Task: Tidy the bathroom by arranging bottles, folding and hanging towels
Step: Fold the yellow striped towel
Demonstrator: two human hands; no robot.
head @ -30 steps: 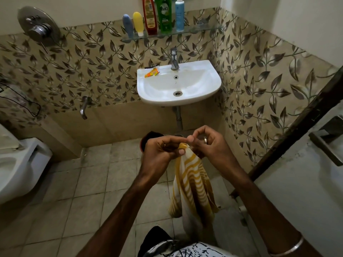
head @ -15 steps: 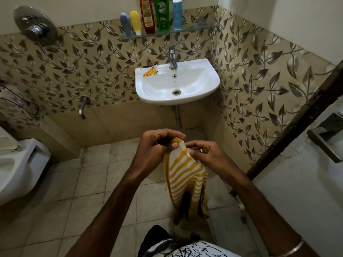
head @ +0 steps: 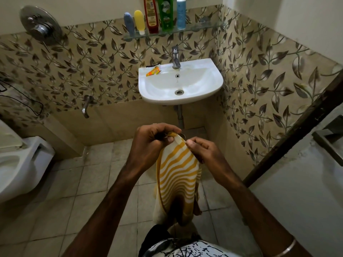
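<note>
yellow-and-white striped cloth towel [head: 176, 175] hangs in front of the person, above the beige tiled floor [head: 65, 191], top edge held up between both hands, below the white ceramic basin [head: 200, 84]. left hand [head: 148, 145] grip: fingers curled over the towel's top corner, thumb pressed on the fabric. right hand [head: 204, 151] grip: fingertips pinch the top edge just beside the left hand, fingers curled. both grips closed on cloth, hands nearly touching. the towel's lower end bunches near the person's printed black-and-white shirt [head: 185, 249].

glass wall shelf [head: 200, 27] above the basin carries five bottles upright in a row: blue-grey tube [head: 129, 24], yellow tube [head: 139, 21], red bottle [head: 151, 14], green bottle [head: 165, 13], light blue bottle with white cap [head: 181, 13]. chrome tap [head: 175, 57] on the basin's back edge; small orange-yellow packet [head: 153, 72] lies on the basin's left rim. round chrome shower control [head: 39, 26] on the left wall, small chrome spout [head: 85, 105] lower down. white toilet [head: 16, 164] at far left. thin metal bangle [head: 285, 249] on the right wrist.
</note>
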